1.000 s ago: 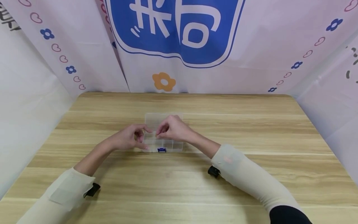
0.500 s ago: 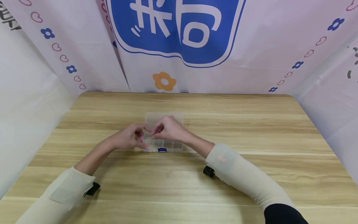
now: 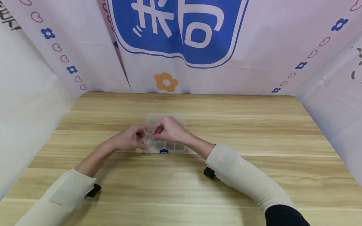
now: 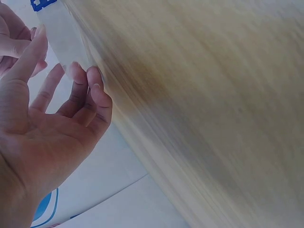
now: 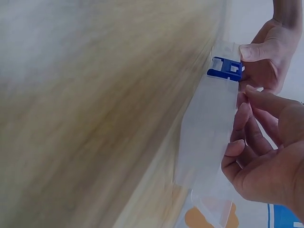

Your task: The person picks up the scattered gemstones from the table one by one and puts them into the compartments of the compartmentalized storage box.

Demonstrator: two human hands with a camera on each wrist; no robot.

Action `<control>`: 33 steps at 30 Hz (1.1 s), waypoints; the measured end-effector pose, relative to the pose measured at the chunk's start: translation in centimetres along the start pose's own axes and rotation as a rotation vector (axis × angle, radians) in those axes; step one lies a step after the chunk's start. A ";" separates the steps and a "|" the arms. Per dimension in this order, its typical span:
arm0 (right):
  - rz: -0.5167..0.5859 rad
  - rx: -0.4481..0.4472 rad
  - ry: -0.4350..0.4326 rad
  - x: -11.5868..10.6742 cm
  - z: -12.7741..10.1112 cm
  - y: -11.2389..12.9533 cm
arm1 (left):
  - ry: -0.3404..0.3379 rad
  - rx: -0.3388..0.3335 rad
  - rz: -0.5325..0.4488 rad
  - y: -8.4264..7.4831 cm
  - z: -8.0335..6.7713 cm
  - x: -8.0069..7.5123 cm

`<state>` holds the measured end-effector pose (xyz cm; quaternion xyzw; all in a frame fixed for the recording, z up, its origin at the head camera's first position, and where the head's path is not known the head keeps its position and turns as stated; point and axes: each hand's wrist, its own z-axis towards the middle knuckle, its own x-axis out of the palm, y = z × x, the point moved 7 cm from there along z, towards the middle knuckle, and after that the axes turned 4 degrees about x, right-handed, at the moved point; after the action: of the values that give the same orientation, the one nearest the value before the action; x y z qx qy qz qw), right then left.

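Note:
A clear plastic compartment box lies on the table, its see-through lid folded back towards the wall. A blue latch sits on its front side. My left hand holds the box's left end, thumb at the front corner and index finger towards the back. Above the left compartments, my right hand has thumb and index fingertips pinched together. In the right wrist view those fingertips meet right at the box's upper edge, on a tiny object; I cannot tell its kind.
The wood-grain table spreads around the box. A printed white cloth hangs along the table's far edge, with white sheets at both sides. Small black devices are strapped under the sleeved wrists.
My right hand has shifted left along the box, closer to the left hand, with its fingertips still pinched. The left hand and the box stay in place.

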<state>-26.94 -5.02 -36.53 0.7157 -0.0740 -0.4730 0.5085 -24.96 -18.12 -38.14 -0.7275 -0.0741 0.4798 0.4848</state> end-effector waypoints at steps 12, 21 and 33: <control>-0.055 -0.015 -0.032 -1.9 -1.6 -0.3 | 0.006 0.021 0.003 -0.3 0.1 0.1; -0.039 -0.008 -0.044 -3.8 -3.5 -1.8 | 0.002 0.006 0.006 -0.4 0.0 0.0; -0.030 0.020 -0.087 -6.2 -5.9 -4.2 | -0.002 0.008 -0.001 -0.3 0.0 0.1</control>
<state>-27.42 4.51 -35.99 0.7005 -0.0901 -0.5104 0.4905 -24.78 -17.90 -38.02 -0.7251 -0.0732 0.4807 0.4877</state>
